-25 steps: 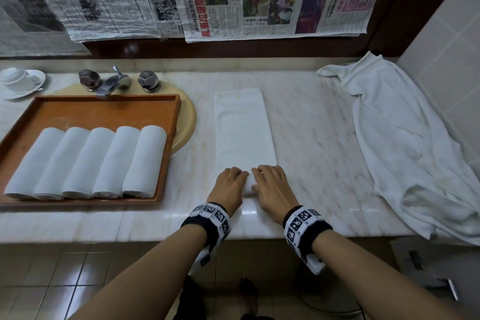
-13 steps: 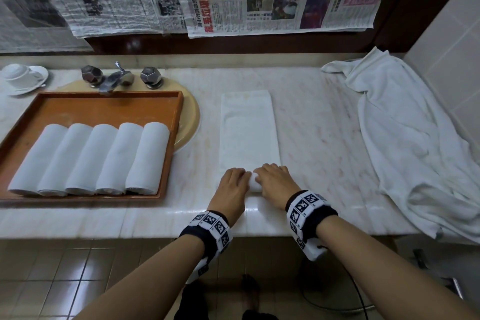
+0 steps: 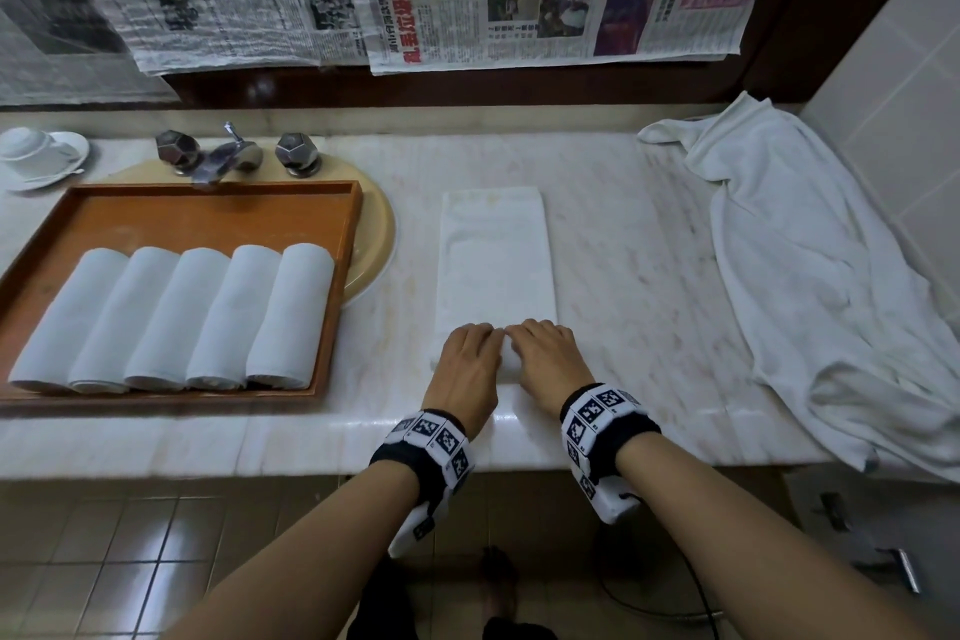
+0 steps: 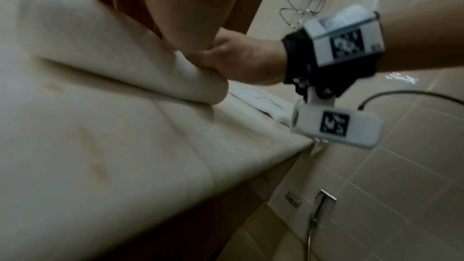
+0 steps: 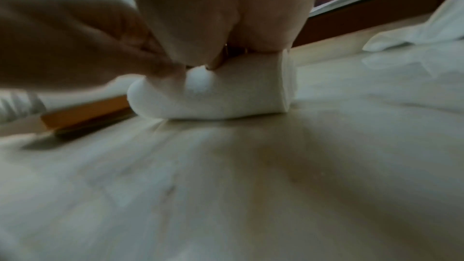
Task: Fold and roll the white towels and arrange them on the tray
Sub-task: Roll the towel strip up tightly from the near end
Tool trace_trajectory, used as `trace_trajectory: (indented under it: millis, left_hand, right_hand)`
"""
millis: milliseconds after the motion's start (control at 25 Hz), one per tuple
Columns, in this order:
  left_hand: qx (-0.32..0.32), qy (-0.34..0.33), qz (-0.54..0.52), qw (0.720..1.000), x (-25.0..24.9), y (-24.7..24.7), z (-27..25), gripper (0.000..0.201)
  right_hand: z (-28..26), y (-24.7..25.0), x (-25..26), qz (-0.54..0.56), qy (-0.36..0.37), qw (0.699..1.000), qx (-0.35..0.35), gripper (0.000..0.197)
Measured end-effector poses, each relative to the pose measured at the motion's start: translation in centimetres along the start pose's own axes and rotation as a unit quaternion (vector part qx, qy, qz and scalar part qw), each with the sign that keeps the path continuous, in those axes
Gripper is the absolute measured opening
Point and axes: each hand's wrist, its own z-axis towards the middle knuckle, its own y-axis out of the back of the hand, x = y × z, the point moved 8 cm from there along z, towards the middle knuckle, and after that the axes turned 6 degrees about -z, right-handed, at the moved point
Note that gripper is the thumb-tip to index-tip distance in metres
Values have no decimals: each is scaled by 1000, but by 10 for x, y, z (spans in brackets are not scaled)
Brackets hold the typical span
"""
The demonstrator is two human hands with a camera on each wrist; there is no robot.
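Both hands on the rolled near end of a folded white towel, marble counter.

Head: left hand [image 3: 464, 365] and right hand [image 3: 545, 359], fingers curled over the roll of the folded white towel [image 3: 493, 255]; five rolled white towels [image 3: 176, 320] lie side by side in the orange wooden tray [image 3: 208, 218] to its left.
Left wrist: thumb pressed to the roll's end; blurred.
Right wrist: fingers curled onto the roll; tray corner beyond.

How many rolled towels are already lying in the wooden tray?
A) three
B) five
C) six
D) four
B: five white rolls lie side by side in the tray, while both hands work on another towel on the counter.
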Motion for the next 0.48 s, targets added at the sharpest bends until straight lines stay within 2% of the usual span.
trace_trajectory:
  millis: [80, 160, 240, 360, 400, 480]
  left_hand:
    - [-36, -29, -12, 999, -1, 0, -15, 37]
    - [-39, -34, -14, 999, 4, -3, -16, 33]
    - [13, -20, 0, 1000, 8, -5, 1, 35]
    - [123, 10, 27, 992, 11, -12, 24, 36]
    - [131, 23, 30, 991, 12, -12, 25, 37]
    - [96, 47, 24, 994, 9, -5, 19, 38]
  right_hand:
    - [-3, -5, -1, 5, -9, 1000, 26, 37]
    - [-12, 1, 2, 6, -8, 1000, -21, 36]
    - [-27, 1, 10, -22, 9, 995, -92, 39]
    - [-33, -11, 11, -63, 31, 992, -106, 56]
    - [-28, -8, 8, -63, 31, 991, -110, 56]
    - [-16, -3, 1, -46, 33, 992, -113, 43]
